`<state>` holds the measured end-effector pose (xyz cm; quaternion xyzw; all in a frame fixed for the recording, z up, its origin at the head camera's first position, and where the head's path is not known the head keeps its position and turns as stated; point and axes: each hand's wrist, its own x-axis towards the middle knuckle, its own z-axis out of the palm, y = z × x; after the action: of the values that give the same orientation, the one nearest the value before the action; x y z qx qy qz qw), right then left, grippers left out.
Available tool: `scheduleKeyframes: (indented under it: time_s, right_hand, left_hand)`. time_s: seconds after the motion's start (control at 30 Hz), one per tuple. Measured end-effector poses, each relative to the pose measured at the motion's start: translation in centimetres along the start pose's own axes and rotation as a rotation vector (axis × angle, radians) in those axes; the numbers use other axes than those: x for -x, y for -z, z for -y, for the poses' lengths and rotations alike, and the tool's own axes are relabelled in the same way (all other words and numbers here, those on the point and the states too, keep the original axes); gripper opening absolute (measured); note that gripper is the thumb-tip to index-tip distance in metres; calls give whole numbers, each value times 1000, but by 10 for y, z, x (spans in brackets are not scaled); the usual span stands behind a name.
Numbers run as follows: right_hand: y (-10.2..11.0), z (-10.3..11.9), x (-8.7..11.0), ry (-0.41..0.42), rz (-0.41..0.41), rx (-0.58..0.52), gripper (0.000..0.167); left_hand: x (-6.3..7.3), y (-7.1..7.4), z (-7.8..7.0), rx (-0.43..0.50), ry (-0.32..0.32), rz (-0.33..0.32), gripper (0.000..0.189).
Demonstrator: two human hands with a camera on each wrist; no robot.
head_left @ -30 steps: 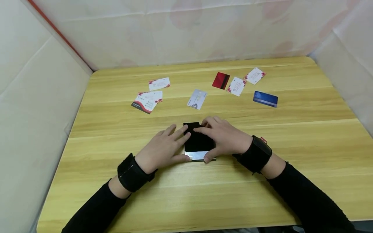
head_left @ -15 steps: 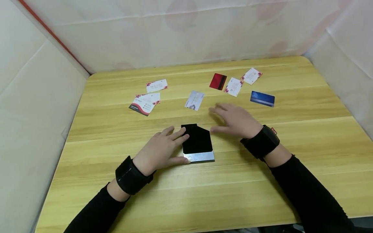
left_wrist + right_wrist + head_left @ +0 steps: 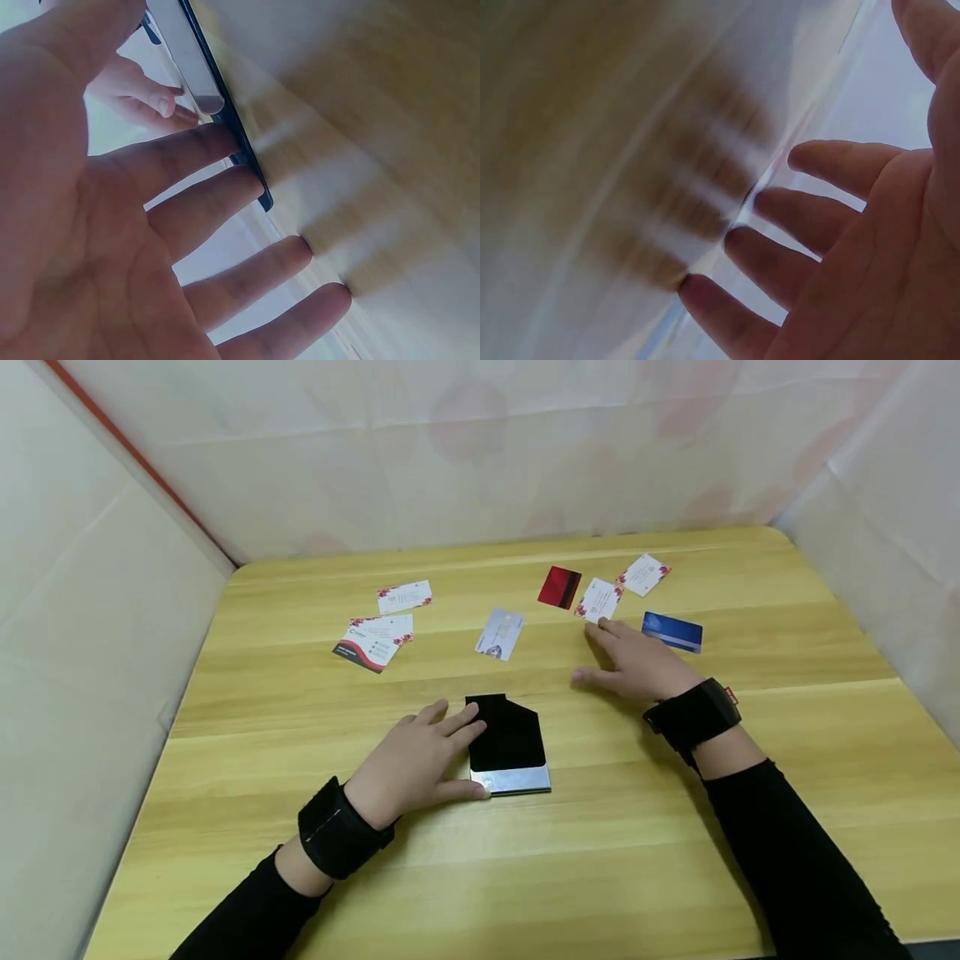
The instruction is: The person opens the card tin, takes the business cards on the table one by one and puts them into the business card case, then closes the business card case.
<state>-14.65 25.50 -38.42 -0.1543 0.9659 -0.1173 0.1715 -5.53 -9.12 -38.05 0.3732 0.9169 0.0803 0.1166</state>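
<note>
A flat black card case [image 3: 512, 739] with a silver strip along its near edge lies on the table in the head view. My left hand [image 3: 408, 764] rests at its left side, two fingertips on the black part and the thumb at the silver strip's corner. In the left wrist view the fingers of the left hand [image 3: 150, 217] are spread and straight. Farther right, my right hand [image 3: 637, 660] reaches over the table, its fingertips at the near edge of a white floral card [image 3: 600, 598]. Nothing is held in it. A blue card [image 3: 672, 632] lies just beyond its knuckles.
A red card [image 3: 557, 587] and another floral card [image 3: 643, 575] lie at the back right. A silver-grey card [image 3: 499, 634] is beyond the case. At left lie a floral card [image 3: 404, 597] and an overlapping pair with a red-and-black card [image 3: 367, 647]. Pale cloth walls [image 3: 480, 452] enclose the table.
My right hand has left the card case and moved right and away from me to the floral card. The left hand has stayed at the case. The head view has shifted slightly.
</note>
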Motion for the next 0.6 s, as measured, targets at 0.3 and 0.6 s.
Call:
scheduleKeyframes:
  time_s: [0.3, 0.6]
  right_hand:
    - [-1, 18, 9, 129, -44, -18, 59]
    - [-6, 39, 15, 279, 25, -93, 10]
  left_hand:
    - [2, -2, 1, -3, 10, -42, 94]
    - [-1, -5, 3, -49, -24, -73, 85]
